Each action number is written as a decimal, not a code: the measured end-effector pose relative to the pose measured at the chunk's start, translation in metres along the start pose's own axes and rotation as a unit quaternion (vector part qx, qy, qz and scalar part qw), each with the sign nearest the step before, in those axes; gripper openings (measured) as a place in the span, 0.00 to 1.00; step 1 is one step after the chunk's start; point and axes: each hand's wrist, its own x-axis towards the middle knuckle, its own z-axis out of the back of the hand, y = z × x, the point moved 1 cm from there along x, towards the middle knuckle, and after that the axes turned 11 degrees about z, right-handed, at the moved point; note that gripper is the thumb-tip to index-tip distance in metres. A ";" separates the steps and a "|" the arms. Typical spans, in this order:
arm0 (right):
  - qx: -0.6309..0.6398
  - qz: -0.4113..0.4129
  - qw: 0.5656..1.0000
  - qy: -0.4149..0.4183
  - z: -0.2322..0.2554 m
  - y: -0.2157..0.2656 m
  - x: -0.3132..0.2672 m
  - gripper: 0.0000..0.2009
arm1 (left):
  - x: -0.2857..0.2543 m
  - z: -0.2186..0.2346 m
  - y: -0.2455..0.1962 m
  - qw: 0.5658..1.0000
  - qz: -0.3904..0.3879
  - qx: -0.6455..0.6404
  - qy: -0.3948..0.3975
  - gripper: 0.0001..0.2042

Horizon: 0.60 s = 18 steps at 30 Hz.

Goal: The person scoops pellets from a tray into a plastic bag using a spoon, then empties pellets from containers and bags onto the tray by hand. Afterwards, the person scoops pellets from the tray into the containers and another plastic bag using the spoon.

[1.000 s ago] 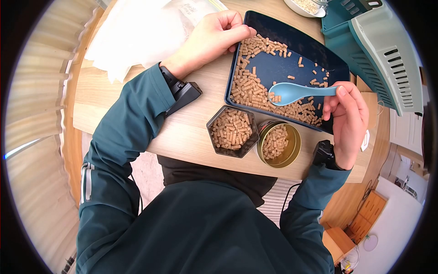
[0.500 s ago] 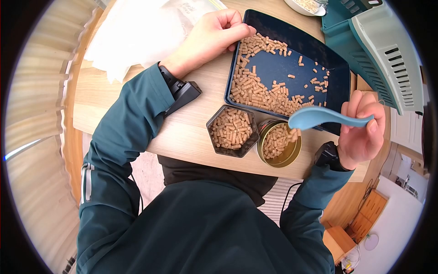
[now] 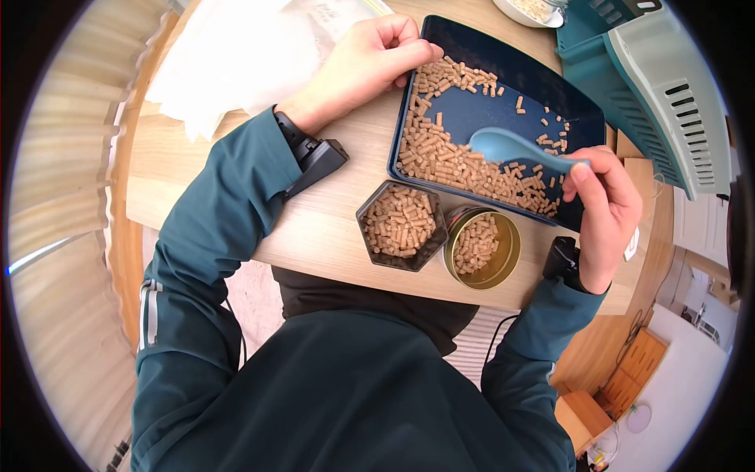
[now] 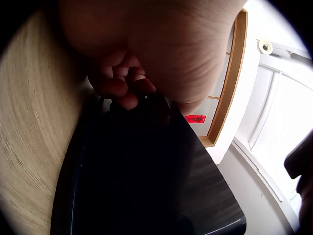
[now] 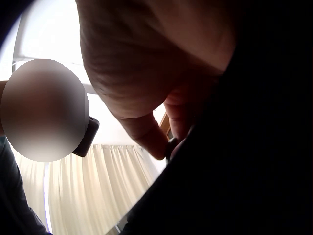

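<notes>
My right hand [image 3: 603, 206] pinches the end of a light blue spoon's handle [image 3: 543, 157]. The spoon's bowl is tilted over the pellets [image 3: 448, 161] in a dark blue tray [image 3: 489, 118], its lower edge right at them. On the tray's left side my left hand [image 3: 371, 59] grips the rim, thumb on top; in the left wrist view its curled fingers [image 4: 128, 100] meet the tray's outer wall. In front of the tray stand a dark hexagonal container [image 3: 399, 263] full of pellets and a round gold tin [image 3: 503, 271], partly filled with them.
White plastic bags [image 3: 236, 67] lie at the table's back left. A teal and grey slatted carrier [image 3: 668, 94] stands beyond the tray on the right, near a white bowl [image 3: 523, 16] of pale flakes. The table's front edge runs just below the tin.
The spoon, tipped over the tin half a second ago with pellets falling from it, has moved back over the tray with my right hand. My left hand has stayed on the rim.
</notes>
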 end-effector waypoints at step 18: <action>0.229 -0.073 0.966 -0.094 0.011 -0.008 0.003 0.11 | -0.001 0.002 0.000 1.000 0.000 0.019 0.003 0.17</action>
